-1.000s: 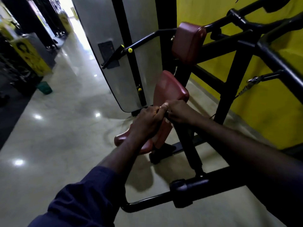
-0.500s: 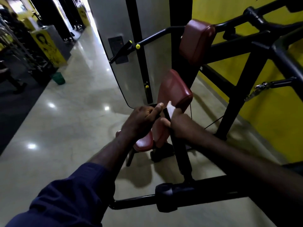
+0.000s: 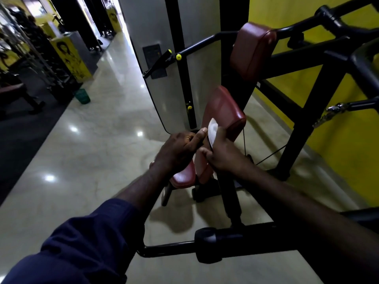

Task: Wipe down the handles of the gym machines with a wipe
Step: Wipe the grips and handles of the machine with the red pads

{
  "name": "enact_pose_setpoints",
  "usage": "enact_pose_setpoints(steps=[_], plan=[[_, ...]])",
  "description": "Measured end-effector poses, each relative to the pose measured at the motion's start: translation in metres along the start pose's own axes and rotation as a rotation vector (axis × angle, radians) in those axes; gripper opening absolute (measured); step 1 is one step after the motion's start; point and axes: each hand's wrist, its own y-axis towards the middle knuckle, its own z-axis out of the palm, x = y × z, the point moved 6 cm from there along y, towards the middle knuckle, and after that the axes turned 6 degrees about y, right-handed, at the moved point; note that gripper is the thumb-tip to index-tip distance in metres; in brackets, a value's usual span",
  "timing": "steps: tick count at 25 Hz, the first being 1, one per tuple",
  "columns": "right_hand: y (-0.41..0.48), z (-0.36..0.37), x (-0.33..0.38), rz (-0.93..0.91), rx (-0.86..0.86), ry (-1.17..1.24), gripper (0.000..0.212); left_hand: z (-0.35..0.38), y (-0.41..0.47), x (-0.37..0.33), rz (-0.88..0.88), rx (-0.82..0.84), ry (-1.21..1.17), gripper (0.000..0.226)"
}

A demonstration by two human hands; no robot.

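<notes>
Wipe [image 3: 212, 130] sticks higher out than half second ago. Right hand [image 3: 223, 155] pinches it, left hand [image 3: 176, 150] curls on dark packet [image 3: 209, 144], I think to pull it free. Handle [image 3: 170, 248] below, apart, not yet wiped.

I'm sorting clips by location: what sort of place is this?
Most likely a gym: a black steel exercise machine with maroon pads, a tall grey panel behind it, and more equipment racks along the far left of the polished floor.
</notes>
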Motion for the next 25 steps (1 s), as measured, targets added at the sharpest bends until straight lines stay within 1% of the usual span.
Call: enact_pose_setpoints(steps=[1, 2, 3, 4, 5, 6, 7, 8, 9, 10, 11, 12, 13, 15, 16, 17, 18, 19, 20, 23, 25], plan=[[-0.017, 0.004, -0.004, 0.001, 0.054, -0.015, 0.101, 0.002, -0.001, 0.002, -0.002, 0.003, 0.018, 0.078], [-0.034, 0.009, -0.009, 0.001, 0.121, -0.01, 0.105, 0.001, -0.001, 0.003, 0.007, -0.003, 0.038, 0.071], [-0.051, 0.01, -0.014, 0.038, 0.186, 0.058, 0.102, -0.002, -0.002, 0.0, 0.017, -0.009, 0.053, 0.066], [-0.055, 0.005, -0.019, 0.098, 0.182, 0.233, 0.09, -0.004, -0.004, -0.004, 0.024, -0.019, 0.057, 0.064], [-0.06, -0.005, -0.019, 0.183, 0.136, 0.511, 0.066, -0.007, -0.007, -0.008, 0.017, -0.021, 0.04, 0.063], [-0.051, -0.009, -0.019, 0.272, 0.047, 0.732, 0.036, -0.006, -0.009, -0.007, -0.006, -0.013, -0.006, 0.062], [-0.048, -0.02, -0.02, 0.28, -0.066, 0.852, 0.021, -0.004, -0.011, -0.009, -0.046, 0.019, -0.097, 0.059], [-0.038, -0.029, -0.028, 0.254, -0.26, 0.786, 0.019, -0.001, -0.013, -0.007, -0.098, 0.063, -0.169, 0.058], [-0.032, -0.04, -0.034, 0.233, -0.492, 0.643, 0.02, 0.0, -0.015, -0.007, -0.138, 0.1, -0.223, 0.06], [-0.024, -0.042, -0.035, 0.278, -0.612, 0.571, 0.026, -0.001, -0.015, -0.007, -0.144, 0.106, -0.227, 0.055], [-0.023, -0.039, -0.022, 0.261, -0.474, 0.565, 0.032, -0.002, -0.015, -0.007, -0.123, 0.085, -0.186, 0.05], [-0.011, -0.025, -0.012, 0.189, -0.281, 0.454, 0.036, -0.006, -0.014, -0.009, -0.094, 0.047, -0.115, 0.056], [-0.008, -0.01, -0.007, 0.181, -0.116, 0.375, 0.039, -0.007, -0.012, -0.008, -0.082, 0.019, -0.054, 0.06], [-0.03, 0.0, -0.031, 0.156, -0.015, 0.251, 0.038, -0.005, -0.009, -0.001, -0.098, -0.003, -0.029, 0.064], [-0.038, 0.009, -0.044, 0.179, 0.009, 0.208, 0.036, -0.004, -0.008, 0.002, -0.108, -0.009, -0.025, 0.066], [-0.049, 0.013, -0.053, 0.152, 0.026, 0.108, 0.037, -0.003, -0.008, 0.003, -0.107, -0.009, -0.023, 0.068], [-0.05, 0.016, -0.058, 0.139, 0.042, 0.001, 0.042, -0.003, -0.008, 0.004, -0.101, -0.009, -0.026, 0.068], [-0.044, 0.017, -0.059, 0.145, 0.057, -0.027, 0.046, -0.004, -0.007, 0.004, -0.092, -0.011, -0.026, 0.068], [-0.035, 0.014, -0.051, 0.123, 0.043, -0.016, 0.045, -0.004, -0.006, 0.004, -0.087, -0.01, -0.028, 0.067], [0.003, -0.009, -0.003, 0.045, -0.032, -0.057, 0.032, -0.003, -0.005, 0.003, -0.08, -0.005, -0.023, 0.06], [0.017, -0.012, 0.009, 0.043, -0.028, -0.037, 0.022, -0.006, -0.008, 0.0, -0.086, -0.006, -0.009, 0.057]])
